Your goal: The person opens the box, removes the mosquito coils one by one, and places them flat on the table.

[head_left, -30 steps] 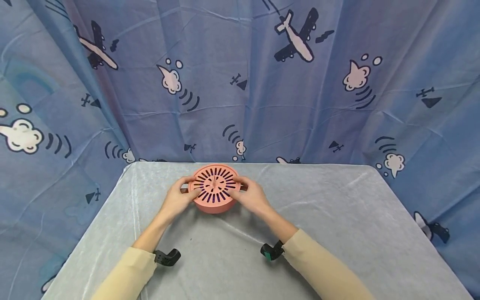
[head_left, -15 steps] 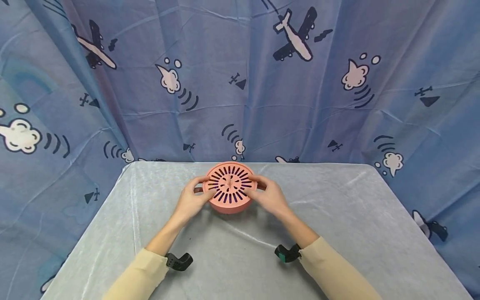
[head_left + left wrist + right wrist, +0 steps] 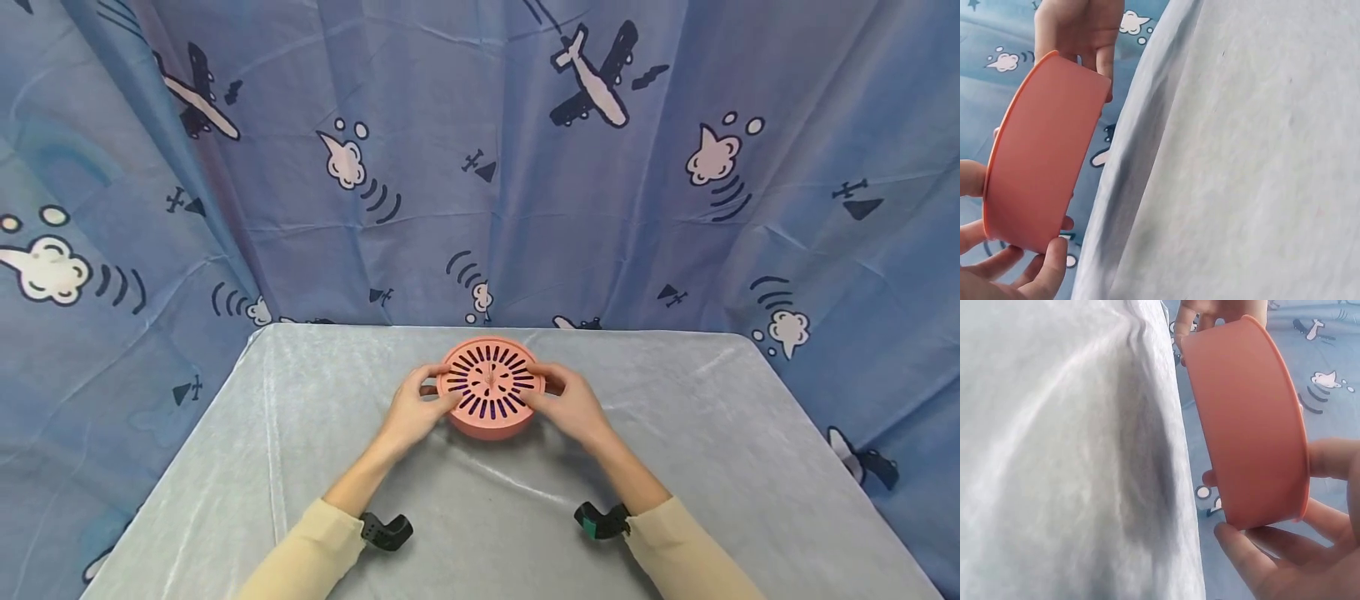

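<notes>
Both hands hold a round coral-pink box point(image 3: 491, 412), a shallow drum whose slotted lid point(image 3: 489, 382) has a ring of radial slits around petal-shaped cut-outs. My left hand point(image 3: 415, 410) grips its left side, thumb on the lid near the edge. On the opposite side, my right hand point(image 3: 573, 410) grips it the same way. The left wrist view shows the box's smooth side wall point(image 3: 1047, 150), with fingers curled toward the underside. From the right wrist, the box point(image 3: 1247, 425) appears raised off the cloth, fingertips at its lower edge. What lies inside is hidden, apart from something dark purple behind the slits.
A table with a pale grey cloth point(image 3: 712, 433) spreads beneath the hands. Behind it and at both sides hangs a blue curtain point(image 3: 420, 100) printed with planes and clouds. A black device point(image 3: 388, 532) sits on the left wrist, another black device point(image 3: 600, 521) on the right.
Both hands have carried the pink box rightward along the far part of the table, and in the last half second slightly nearer. Their grip looks unchanged.
</notes>
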Action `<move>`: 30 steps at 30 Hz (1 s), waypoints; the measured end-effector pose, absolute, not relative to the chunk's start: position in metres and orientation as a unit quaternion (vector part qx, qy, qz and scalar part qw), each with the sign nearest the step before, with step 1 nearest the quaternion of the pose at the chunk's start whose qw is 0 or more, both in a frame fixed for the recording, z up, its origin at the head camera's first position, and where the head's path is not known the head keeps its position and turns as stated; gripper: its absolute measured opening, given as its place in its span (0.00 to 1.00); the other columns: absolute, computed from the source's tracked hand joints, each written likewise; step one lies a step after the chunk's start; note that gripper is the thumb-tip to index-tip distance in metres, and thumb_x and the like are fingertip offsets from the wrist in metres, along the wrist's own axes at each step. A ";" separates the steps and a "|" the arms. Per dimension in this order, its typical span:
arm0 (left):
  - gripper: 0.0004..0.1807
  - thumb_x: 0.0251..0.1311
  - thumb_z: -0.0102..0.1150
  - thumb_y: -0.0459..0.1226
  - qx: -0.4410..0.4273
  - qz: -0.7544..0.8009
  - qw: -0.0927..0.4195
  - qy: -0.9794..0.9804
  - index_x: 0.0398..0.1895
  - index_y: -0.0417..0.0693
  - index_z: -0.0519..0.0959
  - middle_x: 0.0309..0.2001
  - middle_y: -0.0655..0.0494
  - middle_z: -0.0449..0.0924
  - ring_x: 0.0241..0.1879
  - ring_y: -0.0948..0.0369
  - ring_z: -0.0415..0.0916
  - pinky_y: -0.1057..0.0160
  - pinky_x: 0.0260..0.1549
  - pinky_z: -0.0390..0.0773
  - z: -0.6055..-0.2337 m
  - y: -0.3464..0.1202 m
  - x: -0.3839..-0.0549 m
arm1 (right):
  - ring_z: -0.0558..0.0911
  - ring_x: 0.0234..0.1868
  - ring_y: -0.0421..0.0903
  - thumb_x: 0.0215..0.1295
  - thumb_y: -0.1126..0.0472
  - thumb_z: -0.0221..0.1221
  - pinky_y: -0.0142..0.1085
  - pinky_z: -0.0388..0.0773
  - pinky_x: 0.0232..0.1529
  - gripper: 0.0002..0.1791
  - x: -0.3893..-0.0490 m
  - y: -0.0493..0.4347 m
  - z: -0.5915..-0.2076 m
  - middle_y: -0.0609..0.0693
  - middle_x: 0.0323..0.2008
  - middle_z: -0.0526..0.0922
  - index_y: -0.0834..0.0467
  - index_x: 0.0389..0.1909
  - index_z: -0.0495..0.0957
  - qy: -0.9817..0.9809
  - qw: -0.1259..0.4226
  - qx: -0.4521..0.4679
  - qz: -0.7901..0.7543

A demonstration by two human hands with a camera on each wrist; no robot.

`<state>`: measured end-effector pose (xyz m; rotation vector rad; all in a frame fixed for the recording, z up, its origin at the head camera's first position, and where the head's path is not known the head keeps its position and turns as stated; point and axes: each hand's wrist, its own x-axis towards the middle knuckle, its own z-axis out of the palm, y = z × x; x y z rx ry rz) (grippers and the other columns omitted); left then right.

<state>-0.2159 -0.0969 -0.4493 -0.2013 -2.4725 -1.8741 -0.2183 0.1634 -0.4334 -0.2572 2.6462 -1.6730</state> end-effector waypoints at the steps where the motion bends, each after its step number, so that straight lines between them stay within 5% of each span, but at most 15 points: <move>1: 0.28 0.59 0.70 0.36 -0.065 -0.604 0.012 -0.794 0.64 0.45 0.77 0.60 0.45 0.73 0.54 0.47 0.78 0.59 0.41 0.84 -0.451 -0.095 -0.215 | 0.78 0.62 0.59 0.65 0.61 0.67 0.50 0.74 0.63 0.29 -0.217 0.165 -0.434 0.63 0.63 0.78 0.64 0.66 0.75 0.842 0.002 -0.082 -0.533; 30: 0.30 0.57 0.72 0.38 -0.101 -0.560 -0.034 -0.822 0.64 0.43 0.75 0.57 0.45 0.74 0.50 0.52 0.80 0.58 0.44 0.81 -0.472 -0.071 -0.208 | 0.79 0.59 0.60 0.63 0.59 0.69 0.48 0.78 0.57 0.30 -0.205 0.198 -0.452 0.64 0.62 0.77 0.65 0.64 0.75 0.859 0.054 -0.065 -0.505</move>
